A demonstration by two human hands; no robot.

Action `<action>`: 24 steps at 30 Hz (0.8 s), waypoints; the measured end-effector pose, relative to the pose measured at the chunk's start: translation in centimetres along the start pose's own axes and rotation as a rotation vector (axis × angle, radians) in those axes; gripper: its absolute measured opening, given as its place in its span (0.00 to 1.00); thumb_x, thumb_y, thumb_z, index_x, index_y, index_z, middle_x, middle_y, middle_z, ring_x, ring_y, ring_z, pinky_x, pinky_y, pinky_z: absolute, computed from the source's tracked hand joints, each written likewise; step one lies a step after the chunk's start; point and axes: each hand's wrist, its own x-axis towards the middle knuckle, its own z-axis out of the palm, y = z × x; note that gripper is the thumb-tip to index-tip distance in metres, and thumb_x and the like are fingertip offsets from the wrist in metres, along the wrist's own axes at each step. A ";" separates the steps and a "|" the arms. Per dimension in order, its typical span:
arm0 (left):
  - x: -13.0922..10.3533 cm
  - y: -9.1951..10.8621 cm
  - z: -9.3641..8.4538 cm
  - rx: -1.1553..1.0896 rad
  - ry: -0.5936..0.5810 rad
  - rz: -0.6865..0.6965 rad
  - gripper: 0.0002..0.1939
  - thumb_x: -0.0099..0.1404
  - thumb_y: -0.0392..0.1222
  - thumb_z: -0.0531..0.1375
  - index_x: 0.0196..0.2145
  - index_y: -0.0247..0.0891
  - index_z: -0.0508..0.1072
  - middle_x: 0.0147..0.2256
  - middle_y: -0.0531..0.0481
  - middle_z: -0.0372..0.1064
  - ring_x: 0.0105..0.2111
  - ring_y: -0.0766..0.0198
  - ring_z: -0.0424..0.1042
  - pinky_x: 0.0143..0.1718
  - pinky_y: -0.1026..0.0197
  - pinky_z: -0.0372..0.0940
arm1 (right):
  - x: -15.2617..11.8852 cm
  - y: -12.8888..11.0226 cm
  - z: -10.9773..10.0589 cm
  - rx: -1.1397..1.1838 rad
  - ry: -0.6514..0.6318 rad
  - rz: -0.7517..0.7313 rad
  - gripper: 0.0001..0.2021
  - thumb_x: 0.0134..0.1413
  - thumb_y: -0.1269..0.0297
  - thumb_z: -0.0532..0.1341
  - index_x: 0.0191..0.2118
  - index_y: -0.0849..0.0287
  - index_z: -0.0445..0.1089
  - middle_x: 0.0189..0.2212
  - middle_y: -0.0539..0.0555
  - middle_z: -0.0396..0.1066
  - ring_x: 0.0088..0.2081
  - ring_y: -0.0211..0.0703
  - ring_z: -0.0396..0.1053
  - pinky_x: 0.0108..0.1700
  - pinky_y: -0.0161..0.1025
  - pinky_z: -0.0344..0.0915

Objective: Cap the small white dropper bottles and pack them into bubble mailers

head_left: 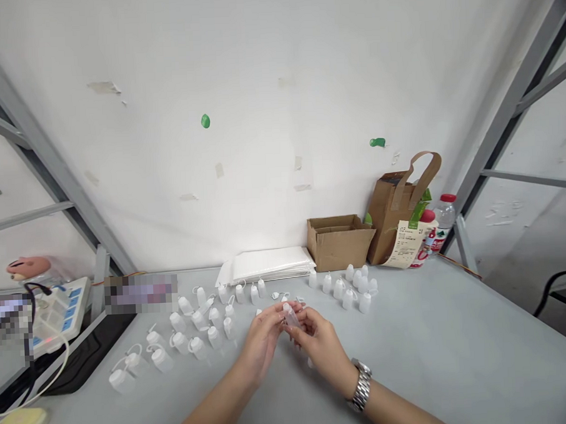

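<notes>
Both my hands meet over the middle of the grey table around one small translucent plastic squeeze bottle (291,316). My left hand (263,338) has its fingers closed at the bottle's top end. Gripping its body from the other side is my right hand (321,345), with a metal watch on the wrist. More small bottles (214,316), several with looped cap straps, stand or lean on the left of the table. Another group of bottles (347,299) is gathered on the right. A few small pieces lie just behind my hands, partly covered by my fingers.
A stack of white flat packages (271,264) lies against the wall beside an open cardboard box (341,250). A brown paper bag (386,214) and a red-capped bottle (445,217) stand at the right. At the left are a power strip (74,308) and a black mat (89,351).
</notes>
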 end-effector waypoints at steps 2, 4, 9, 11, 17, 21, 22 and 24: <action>0.1 0.0 -0.1 -0.038 -0.011 -0.020 0.14 0.56 0.38 0.56 0.39 0.33 0.75 0.42 0.41 0.72 0.43 0.52 0.68 0.39 0.56 0.61 | 0.3 -0.1 0.0 0.103 -0.014 0.066 0.13 0.44 0.55 0.63 0.26 0.59 0.64 0.19 0.47 0.65 0.21 0.36 0.62 0.26 0.35 0.59; 0.2 0.0 -0.2 -0.068 -0.018 -0.044 0.14 0.56 0.38 0.55 0.39 0.33 0.74 0.42 0.40 0.72 0.42 0.52 0.68 0.35 0.56 0.62 | 0.5 -0.2 -0.1 0.192 -0.028 0.118 0.17 0.39 0.52 0.66 0.24 0.60 0.64 0.18 0.46 0.65 0.19 0.35 0.62 0.24 0.35 0.59; 0.4 0.2 -0.4 -0.118 0.015 -0.105 0.15 0.54 0.39 0.56 0.39 0.32 0.75 0.41 0.41 0.72 0.43 0.53 0.68 0.40 0.57 0.60 | 0.8 -0.4 -0.5 0.372 -0.112 0.193 0.18 0.33 0.52 0.70 0.22 0.61 0.65 0.17 0.47 0.67 0.18 0.35 0.63 0.23 0.34 0.60; 0.5 0.1 -0.5 -0.141 0.024 -0.127 0.15 0.55 0.39 0.56 0.39 0.32 0.74 0.41 0.41 0.72 0.43 0.54 0.67 0.41 0.57 0.60 | 0.9 -0.6 -0.7 0.434 -0.157 0.216 0.18 0.33 0.54 0.70 0.23 0.62 0.67 0.17 0.48 0.67 0.18 0.34 0.63 0.23 0.34 0.60; 0.5 0.1 -0.4 -0.165 0.030 -0.156 0.14 0.56 0.40 0.54 0.38 0.32 0.74 0.41 0.42 0.72 0.40 0.57 0.68 0.40 0.58 0.60 | 0.7 -1.1 -1.0 0.543 -0.250 0.239 0.15 0.36 0.57 0.70 0.24 0.65 0.70 0.21 0.51 0.70 0.20 0.32 0.63 0.26 0.32 0.59; 0.4 0.3 -0.4 -0.165 -0.002 -0.155 0.14 0.56 0.41 0.55 0.38 0.33 0.74 0.40 0.42 0.72 0.39 0.57 0.69 0.40 0.58 0.60 | 0.7 -1.1 -1.0 0.571 -0.281 0.238 0.15 0.37 0.57 0.69 0.25 0.65 0.71 0.23 0.52 0.71 0.21 0.32 0.63 0.26 0.32 0.59; 0.4 0.3 -0.4 -0.168 -0.010 -0.161 0.14 0.56 0.41 0.55 0.38 0.33 0.74 0.39 0.43 0.72 0.38 0.58 0.69 0.39 0.58 0.61 | 0.7 -1.1 -1.0 0.578 -0.285 0.240 0.15 0.37 0.58 0.69 0.25 0.65 0.71 0.23 0.53 0.71 0.21 0.31 0.63 0.26 0.32 0.59; 0.4 0.3 -0.5 -0.179 -0.022 -0.173 0.14 0.56 0.41 0.55 0.38 0.33 0.74 0.37 0.44 0.72 0.35 0.59 0.69 0.38 0.59 0.61 | 0.7 -1.0 -1.0 0.591 -0.295 0.250 0.15 0.37 0.58 0.70 0.25 0.66 0.70 0.23 0.53 0.70 0.21 0.32 0.63 0.26 0.32 0.59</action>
